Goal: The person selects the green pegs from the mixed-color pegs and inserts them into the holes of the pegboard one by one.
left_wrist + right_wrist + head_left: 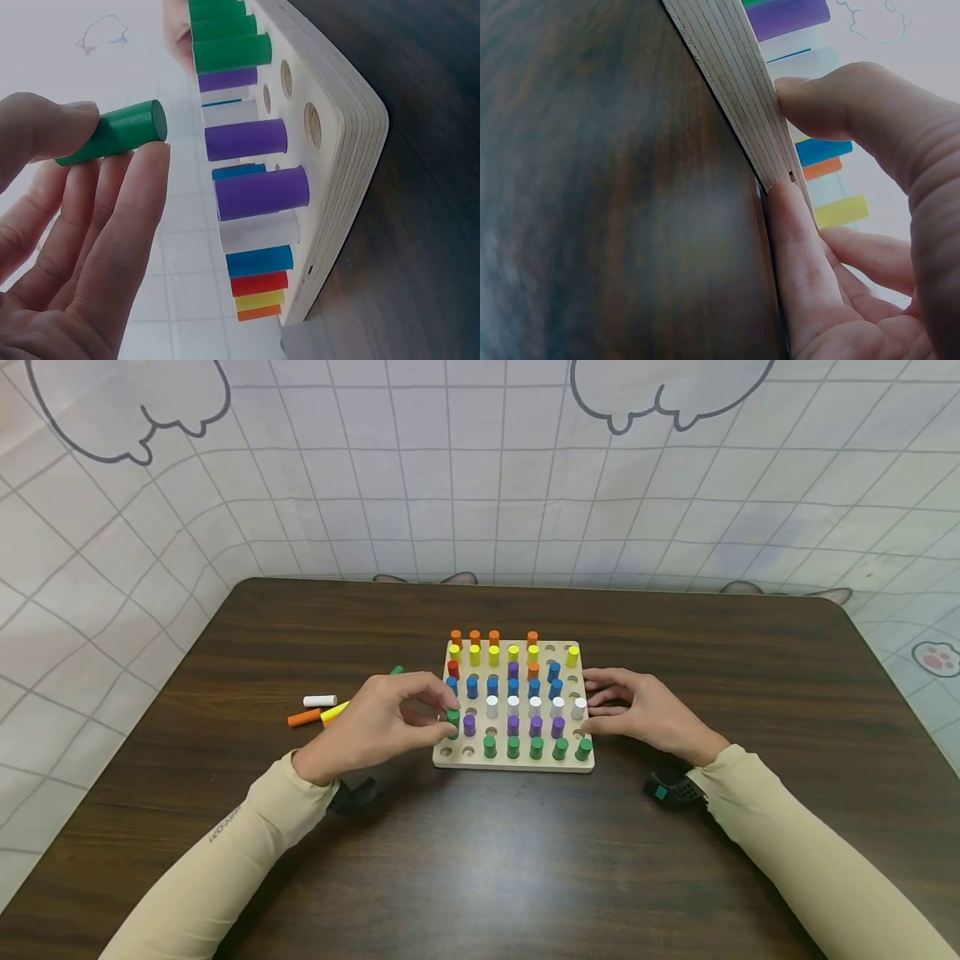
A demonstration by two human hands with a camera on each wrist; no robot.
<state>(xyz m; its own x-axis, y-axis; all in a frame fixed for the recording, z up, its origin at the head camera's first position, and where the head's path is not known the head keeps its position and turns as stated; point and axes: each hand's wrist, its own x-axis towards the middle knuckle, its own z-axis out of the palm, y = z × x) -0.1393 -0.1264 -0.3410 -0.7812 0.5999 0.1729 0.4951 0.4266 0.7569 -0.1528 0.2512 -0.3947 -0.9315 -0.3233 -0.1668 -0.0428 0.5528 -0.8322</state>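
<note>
My left hand [378, 724] pinches a green peg [124, 131] between thumb and fingertips, above the front left part of a wooden pegboard [517, 766]. In the left wrist view the peg is apart from the board, its flat end toward the pegs. Two bare holes [313, 126] show at that front corner, beside the row of green pegs [513, 747]. At the board's right side, my right hand [645, 714] grips the edge. The right wrist view has its thumb [810, 101] on the upper edge and a finger against the layered side.
Loose pegs lie left of the board, partly behind the left hand: a white peg [320, 701], an orange peg [303, 717], a yellow peg [334, 712] and a green one. Rows of coloured pegs stand in the board. A dark wooden table [510, 868] carries everything.
</note>
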